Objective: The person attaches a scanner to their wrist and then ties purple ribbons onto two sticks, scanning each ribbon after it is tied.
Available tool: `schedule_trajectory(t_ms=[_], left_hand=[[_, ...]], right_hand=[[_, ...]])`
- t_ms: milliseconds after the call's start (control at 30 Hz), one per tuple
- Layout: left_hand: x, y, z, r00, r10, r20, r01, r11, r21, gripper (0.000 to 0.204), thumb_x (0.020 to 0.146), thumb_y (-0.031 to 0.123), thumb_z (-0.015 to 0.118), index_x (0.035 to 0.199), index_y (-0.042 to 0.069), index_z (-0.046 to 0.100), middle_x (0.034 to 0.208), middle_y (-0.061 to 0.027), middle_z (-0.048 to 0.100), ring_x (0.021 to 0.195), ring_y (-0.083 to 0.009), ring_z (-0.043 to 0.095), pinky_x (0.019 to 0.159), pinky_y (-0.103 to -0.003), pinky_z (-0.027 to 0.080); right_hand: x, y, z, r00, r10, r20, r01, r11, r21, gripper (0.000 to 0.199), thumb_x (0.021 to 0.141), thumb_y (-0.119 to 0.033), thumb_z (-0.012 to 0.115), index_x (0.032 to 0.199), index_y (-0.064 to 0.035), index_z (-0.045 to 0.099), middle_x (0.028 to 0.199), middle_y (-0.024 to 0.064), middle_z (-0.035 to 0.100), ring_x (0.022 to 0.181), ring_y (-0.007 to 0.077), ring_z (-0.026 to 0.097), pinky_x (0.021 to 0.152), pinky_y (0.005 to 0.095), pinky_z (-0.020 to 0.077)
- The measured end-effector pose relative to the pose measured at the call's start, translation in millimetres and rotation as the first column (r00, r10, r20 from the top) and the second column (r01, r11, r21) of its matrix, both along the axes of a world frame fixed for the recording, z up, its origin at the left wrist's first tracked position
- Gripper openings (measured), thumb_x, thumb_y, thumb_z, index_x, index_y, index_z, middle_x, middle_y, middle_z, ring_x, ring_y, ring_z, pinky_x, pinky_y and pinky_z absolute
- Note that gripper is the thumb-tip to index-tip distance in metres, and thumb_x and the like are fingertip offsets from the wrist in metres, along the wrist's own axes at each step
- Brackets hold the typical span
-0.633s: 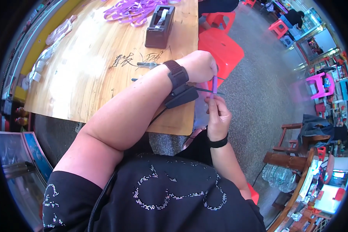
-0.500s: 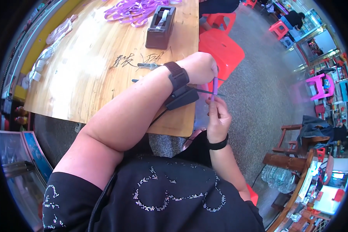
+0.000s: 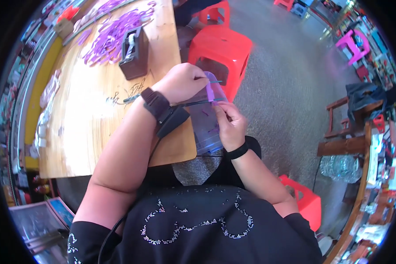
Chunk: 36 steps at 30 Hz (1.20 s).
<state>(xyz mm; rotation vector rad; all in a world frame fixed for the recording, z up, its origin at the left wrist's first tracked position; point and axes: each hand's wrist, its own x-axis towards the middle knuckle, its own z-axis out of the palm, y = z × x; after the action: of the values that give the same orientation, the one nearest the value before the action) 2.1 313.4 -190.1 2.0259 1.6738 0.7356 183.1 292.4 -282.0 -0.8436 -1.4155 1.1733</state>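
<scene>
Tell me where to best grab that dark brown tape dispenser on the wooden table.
Grip the dark brown tape dispenser across its two long flat sides near the middle, coming down from above. Its blocky body sits flat on the wooden table, and the roll slot on top leaves the sides free.

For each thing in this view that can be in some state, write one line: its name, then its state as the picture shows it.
Left hand: closed in a grip on a thin dark rod.
Right hand: fingers pinching a purple strip.
Clear plastic bag: hanging below the hands, purple pieces inside.
Tape dispenser: upright on the wooden table.
Purple strips: loose heap on the table.
Red stool: upright, unoccupied.
</scene>
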Motion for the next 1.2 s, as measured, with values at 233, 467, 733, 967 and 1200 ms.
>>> schedule_trajectory(t_ms=[233, 467, 733, 967, 1200], left_hand=[[9, -3, 12, 0.999, 0.045, 0.02, -0.042, 0.988, -0.148, 0.021, 0.084, 0.015, 0.058, 0.089, -0.004, 0.064, 0.077, -0.0135, 0.063, 0.071, -0.0189, 0.062, 0.067, -0.029, 0.048], [10, -5, 13, 0.997, 0.052, 0.057, -0.043, 0.986, -0.161, 0.019, 0.085, 0.012, 0.058, 0.091, -0.004, 0.064, 0.08, -0.0118, 0.063, 0.072, -0.0167, 0.061, 0.067, -0.028, 0.048], [13, -4, 16, 0.987, 0.122, 0.105, -0.095, 0.968, -0.234, 0.017, 0.086, 0.01, 0.058, 0.09, -0.005, 0.065, 0.08, -0.0089, 0.062, 0.072, -0.0137, 0.06, 0.065, -0.026, 0.048], [10, -4, 15, 0.991, 0.09, 0.103, -0.069, 0.98, -0.189, 0.017, 0.085, 0.01, 0.059, 0.09, -0.005, 0.065, 0.081, -0.0089, 0.062, 0.073, -0.0135, 0.06, 0.065, -0.026, 0.048], [8, -2, 13, 0.997, 0.066, 0.031, -0.06, 0.984, -0.166, 0.017, 0.083, 0.013, 0.06, 0.088, -0.002, 0.066, 0.076, -0.0127, 0.062, 0.07, -0.0196, 0.062, 0.065, -0.029, 0.048]], right_hand=[[7, 2, 0, 0.998, 0.063, 0.019, -0.062, 0.995, -0.082, 0.011, 0.083, -0.003, 0.06, 0.092, 0.0011, 0.065, 0.094, 0.0082, 0.062, 0.082, 0.0138, 0.059, 0.072, 0.0242, 0.0453], [12, 7, -1, 0.988, -0.043, 0.149, -0.006, 0.949, 0.316, 0.013, 0.083, -0.003, 0.059, 0.094, 0.0014, 0.065, 0.097, 0.0081, 0.061, 0.089, 0.014, 0.059, 0.076, 0.0242, 0.046], [4, 26, -10, 0.989, 0.052, -0.138, -0.07, 0.989, -0.131, 0.017, 0.087, -0.005, 0.057, 0.1, 0.0019, 0.064, 0.096, 0.0065, 0.063, 0.086, 0.0103, 0.058, 0.077, 0.0224, 0.0445], [-26, 26, -4, 0.892, 0.234, -0.387, -0.35, 0.899, -0.263, 0.022, 0.089, -0.01, 0.055, 0.106, 0.002, 0.062, 0.091, 0.0039, 0.064, 0.079, 0.008, 0.057, 0.072, 0.0227, 0.0451], [-33, 24, -3, 0.897, 0.271, -0.35, -0.359, 0.908, -0.217, 0.017, 0.088, -0.009, 0.053, 0.101, -0.0013, 0.062, 0.09, 0.0027, 0.064, 0.074, 0.0057, 0.053, 0.066, 0.0201, 0.041]])
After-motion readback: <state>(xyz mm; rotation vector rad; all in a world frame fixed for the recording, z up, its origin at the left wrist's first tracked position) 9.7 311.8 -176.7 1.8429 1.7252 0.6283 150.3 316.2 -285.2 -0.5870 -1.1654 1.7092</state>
